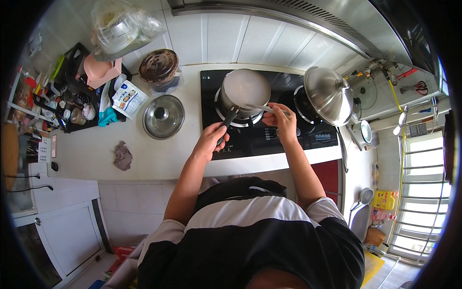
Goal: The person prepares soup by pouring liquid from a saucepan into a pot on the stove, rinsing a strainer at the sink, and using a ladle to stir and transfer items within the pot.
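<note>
A metal saucepan (231,107) with whitish, cloudy contents stands on the left burner of the black glass gas hob (249,142). My left hand (213,139) is closed round the pan's dark handle, near the hob's front edge. Between the fingers and thumb of my right hand (282,119) is a thin utensil (261,107) with a pale, slender front part, pointing left towards the pan's rim; its exact kind cannot be told. Whether its tip touches the pan is unclear. A glass lid (164,121) with a dark knob lies on the counter to the left.
On the right burner stands a wok under a domed steel lid (325,97), its handle jutting frontward. A brown-lidded pot (158,68), a white pouch (130,98) and a crumpled cloth (123,156) are at the left. The range hood (288,16) overhangs the back.
</note>
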The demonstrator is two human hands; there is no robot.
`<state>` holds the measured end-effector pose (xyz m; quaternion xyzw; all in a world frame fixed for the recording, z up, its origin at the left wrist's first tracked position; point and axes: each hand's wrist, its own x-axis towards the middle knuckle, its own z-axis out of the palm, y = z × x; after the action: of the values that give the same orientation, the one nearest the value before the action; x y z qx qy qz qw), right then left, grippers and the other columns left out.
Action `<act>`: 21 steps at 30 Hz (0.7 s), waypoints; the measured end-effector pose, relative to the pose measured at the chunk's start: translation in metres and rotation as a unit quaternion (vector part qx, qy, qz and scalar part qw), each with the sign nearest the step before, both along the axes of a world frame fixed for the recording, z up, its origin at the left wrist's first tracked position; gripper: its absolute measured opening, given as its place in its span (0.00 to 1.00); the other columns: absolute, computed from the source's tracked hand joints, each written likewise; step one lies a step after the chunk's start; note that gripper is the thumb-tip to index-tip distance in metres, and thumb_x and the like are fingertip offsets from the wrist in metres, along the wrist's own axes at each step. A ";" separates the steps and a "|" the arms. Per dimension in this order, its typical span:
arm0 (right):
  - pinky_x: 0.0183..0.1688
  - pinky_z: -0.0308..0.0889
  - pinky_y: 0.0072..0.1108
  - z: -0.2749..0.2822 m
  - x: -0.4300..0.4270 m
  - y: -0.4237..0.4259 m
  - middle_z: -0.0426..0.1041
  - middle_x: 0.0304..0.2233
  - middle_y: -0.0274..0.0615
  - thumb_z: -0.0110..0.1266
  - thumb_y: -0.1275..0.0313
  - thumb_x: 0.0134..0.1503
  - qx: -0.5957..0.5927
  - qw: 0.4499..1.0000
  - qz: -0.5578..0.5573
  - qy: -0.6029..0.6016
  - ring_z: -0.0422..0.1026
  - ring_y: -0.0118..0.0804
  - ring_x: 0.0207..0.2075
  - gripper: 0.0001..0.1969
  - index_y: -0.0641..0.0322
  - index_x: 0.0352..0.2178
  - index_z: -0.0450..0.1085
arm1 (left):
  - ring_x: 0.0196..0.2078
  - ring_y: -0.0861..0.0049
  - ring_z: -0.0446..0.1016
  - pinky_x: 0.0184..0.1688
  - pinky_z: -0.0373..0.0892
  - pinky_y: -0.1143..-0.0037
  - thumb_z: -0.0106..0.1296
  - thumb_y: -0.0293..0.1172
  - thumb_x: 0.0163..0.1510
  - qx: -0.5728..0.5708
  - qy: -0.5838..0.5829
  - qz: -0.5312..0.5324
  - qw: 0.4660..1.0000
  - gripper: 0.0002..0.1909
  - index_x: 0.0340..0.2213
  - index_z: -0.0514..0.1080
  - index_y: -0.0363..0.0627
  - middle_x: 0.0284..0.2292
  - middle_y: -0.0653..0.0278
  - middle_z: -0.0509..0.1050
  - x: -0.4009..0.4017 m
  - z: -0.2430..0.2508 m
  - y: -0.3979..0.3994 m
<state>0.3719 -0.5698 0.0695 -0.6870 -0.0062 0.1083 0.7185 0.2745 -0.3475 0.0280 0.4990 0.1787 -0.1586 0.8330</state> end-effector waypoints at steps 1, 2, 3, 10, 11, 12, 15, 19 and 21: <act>0.26 0.70 0.16 -0.001 0.000 -0.002 0.73 0.24 0.45 0.45 0.70 0.57 0.041 0.999 -0.018 0.016 0.73 0.30 0.22 0.13 0.72 0.38 0.68 | 0.14 0.87 0.59 0.13 0.51 0.86 0.44 0.36 0.56 -0.004 -0.001 0.002 1.000 0.14 0.41 0.64 0.40 0.21 0.66 0.67 0.000 -0.001 0.000; 0.27 0.71 0.17 -0.002 0.000 -0.003 0.73 0.25 0.46 0.44 0.69 0.57 0.049 0.998 -0.022 0.018 0.74 0.31 0.23 0.14 0.72 0.39 0.67 | 0.14 0.87 0.59 0.13 0.51 0.86 0.44 0.36 0.56 -0.003 -0.001 0.002 1.000 0.14 0.41 0.64 0.40 0.21 0.66 0.67 0.000 0.000 0.001; 0.27 0.71 0.17 -0.003 0.001 -0.006 0.73 0.25 0.46 0.44 0.69 0.57 0.050 0.998 -0.022 0.019 0.74 0.31 0.23 0.14 0.72 0.39 0.67 | 0.14 0.87 0.59 0.13 0.51 0.86 0.44 0.36 0.56 -0.004 -0.004 -0.001 1.000 0.14 0.41 0.64 0.41 0.21 0.66 0.67 0.000 0.000 0.001; 0.28 0.72 0.19 0.001 -0.002 -0.019 0.74 0.26 0.47 0.46 0.68 0.56 0.110 0.991 -0.063 0.039 0.75 0.34 0.24 0.16 0.71 0.41 0.66 | 0.14 0.87 0.59 0.14 0.51 0.86 0.44 0.35 0.56 -0.004 -0.007 0.004 1.000 0.14 0.42 0.64 0.41 0.21 0.66 0.67 -0.001 0.002 0.000; 0.29 0.72 0.19 0.002 -0.002 -0.020 0.74 0.26 0.47 0.46 0.67 0.56 0.109 0.992 -0.066 0.027 0.75 0.34 0.24 0.16 0.71 0.41 0.66 | 0.14 0.87 0.59 0.14 0.51 0.86 0.44 0.35 0.56 -0.004 -0.007 0.002 1.000 0.14 0.42 0.64 0.41 0.21 0.66 0.67 -0.001 0.003 0.000; 0.29 0.72 0.19 0.004 -0.001 -0.022 0.74 0.26 0.47 0.47 0.67 0.56 0.107 0.992 -0.069 0.015 0.75 0.34 0.24 0.16 0.71 0.41 0.66 | 0.14 0.87 0.60 0.14 0.52 0.86 0.43 0.35 0.57 -0.003 -0.009 0.003 1.000 0.14 0.41 0.64 0.40 0.20 0.66 0.67 -0.001 0.004 0.000; 0.30 0.71 0.19 0.012 -0.003 -0.026 0.73 0.26 0.47 0.48 0.64 0.56 0.076 0.994 -0.077 -0.016 0.75 0.34 0.24 0.18 0.70 0.41 0.67 | 0.14 0.87 0.60 0.13 0.52 0.86 0.43 0.35 0.57 -0.006 -0.014 0.003 1.000 0.14 0.40 0.64 0.39 0.20 0.66 0.67 -0.001 0.003 0.000; 0.31 0.70 0.18 0.024 -0.006 -0.032 0.73 0.27 0.46 0.47 0.64 0.57 0.033 0.996 -0.070 -0.052 0.74 0.33 0.27 0.18 0.69 0.42 0.67 | 0.14 0.87 0.60 0.14 0.51 0.86 0.45 0.35 0.56 -0.007 -0.015 0.009 1.000 0.15 0.42 0.64 0.40 0.21 0.66 0.67 -0.002 0.000 0.000; 0.32 0.70 0.18 0.023 -0.007 -0.036 0.73 0.28 0.44 0.46 0.64 0.58 0.019 0.995 -0.069 -0.063 0.74 0.33 0.28 0.18 0.69 0.43 0.67 | 0.14 0.87 0.60 0.14 0.51 0.86 0.45 0.35 0.56 -0.009 -0.013 0.010 1.000 0.15 0.42 0.64 0.40 0.21 0.66 0.67 -0.002 0.001 0.000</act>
<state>0.3653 -0.6056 0.0923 -0.6775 -0.0059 0.0144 0.7353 0.2727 -0.3477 0.0295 0.4913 0.1709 -0.1454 0.8416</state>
